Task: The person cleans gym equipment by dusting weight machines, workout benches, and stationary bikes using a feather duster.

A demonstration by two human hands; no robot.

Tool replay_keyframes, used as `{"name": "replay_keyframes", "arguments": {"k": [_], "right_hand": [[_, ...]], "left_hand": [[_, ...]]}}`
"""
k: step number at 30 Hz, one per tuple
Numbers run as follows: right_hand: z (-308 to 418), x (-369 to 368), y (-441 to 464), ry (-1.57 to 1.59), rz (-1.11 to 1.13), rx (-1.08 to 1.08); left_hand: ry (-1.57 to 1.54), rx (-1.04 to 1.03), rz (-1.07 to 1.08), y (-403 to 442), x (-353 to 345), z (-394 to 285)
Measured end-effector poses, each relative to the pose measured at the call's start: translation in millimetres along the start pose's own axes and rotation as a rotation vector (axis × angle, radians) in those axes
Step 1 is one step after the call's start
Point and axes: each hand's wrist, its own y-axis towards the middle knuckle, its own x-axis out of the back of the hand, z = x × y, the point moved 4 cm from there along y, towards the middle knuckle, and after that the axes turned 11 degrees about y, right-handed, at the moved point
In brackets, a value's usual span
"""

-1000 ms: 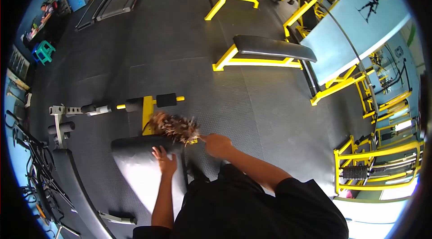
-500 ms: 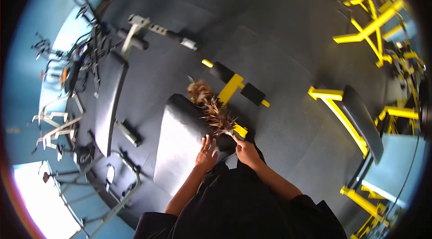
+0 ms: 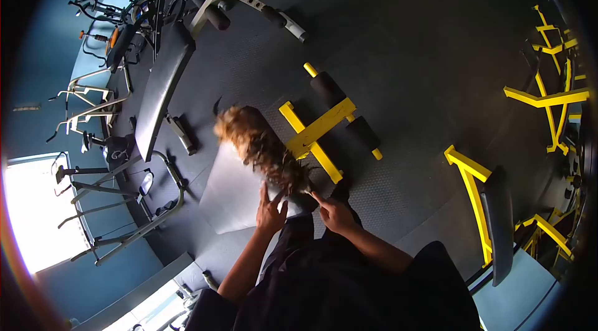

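Note:
A brown feather duster (image 3: 258, 149) lies across the upper end of a black padded bench (image 3: 230, 197), its feathers blurred. My right hand (image 3: 336, 214) is closed round the duster's handle at the bench's right side. My left hand (image 3: 271, 211) is over the lower part of the pad, close to the feathers, with its fingers apart and nothing held. Whether its fingers touch the pad I cannot tell. Beyond the pad extends the bench's yellow frame (image 3: 321, 128), which carries black foam rollers (image 3: 328, 89).
Left of the bench stands another long black bench (image 3: 163, 91) with a grey frame. Exercise machines (image 3: 118, 200) line the left wall near a bright window (image 3: 47, 215). To the right is a yellow-framed bench (image 3: 496, 228), with more yellow equipment (image 3: 551, 100) behind it. Black matting (image 3: 411, 63) covers the floor.
The view has turned toward the left wall and window. The duster has moved from the bench's far edge and frame onto the pad, my right hand still holding it.

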Motion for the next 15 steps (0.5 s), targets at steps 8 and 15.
{"name": "replay_keyframes", "arguments": {"k": [8,15], "right_hand": [[-119,50,-53,-0.204,-0.348,-0.562],[-113,27,-51,-0.165,-0.561,-0.411]], "left_hand": [[0.087,0.025,0.279,7,1,-1],[0.085,-0.023,0.258,1,-7,3]]}}
